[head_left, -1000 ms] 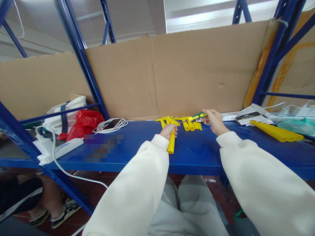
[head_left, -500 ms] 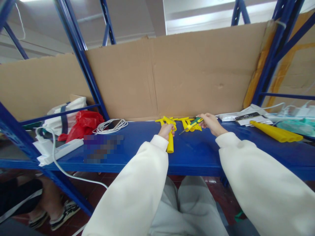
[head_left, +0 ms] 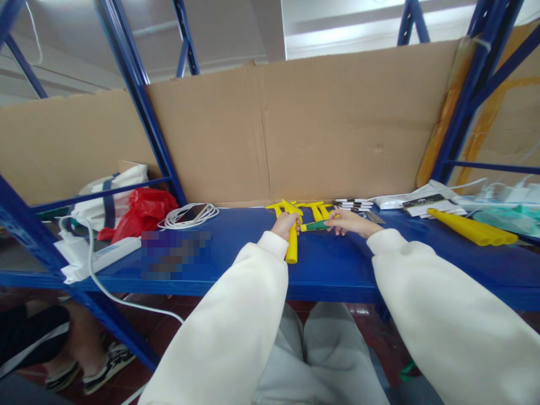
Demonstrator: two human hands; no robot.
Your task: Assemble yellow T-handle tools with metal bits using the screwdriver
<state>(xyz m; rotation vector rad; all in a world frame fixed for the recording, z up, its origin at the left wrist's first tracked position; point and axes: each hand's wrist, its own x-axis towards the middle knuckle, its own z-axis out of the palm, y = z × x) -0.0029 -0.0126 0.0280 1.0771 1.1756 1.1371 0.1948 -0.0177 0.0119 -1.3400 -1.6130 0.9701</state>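
Observation:
My left hand is closed around a yellow T-shaped plastic piece, its tube pointing down toward the shelf's front edge. From the right, my right hand grips a screwdriver with a green and yellow handle. The screwdriver lies almost level, its front end against or just beside the yellow piece at my left fingers; the tip itself is hidden. Behind my hands, more yellow T-shaped pieces lie on the blue shelf near the cardboard.
A cardboard panel walls off the back. On the left are a coiled white cable, a red bag and a white power strip. Long yellow tubes and small packets lie right. A person's legs show lower left.
My right hand has moved left and slightly down, bringing the screwdriver level and up to the yellow piece. Black-and-white items behind it are now uncovered. My left hand keeps its hold.

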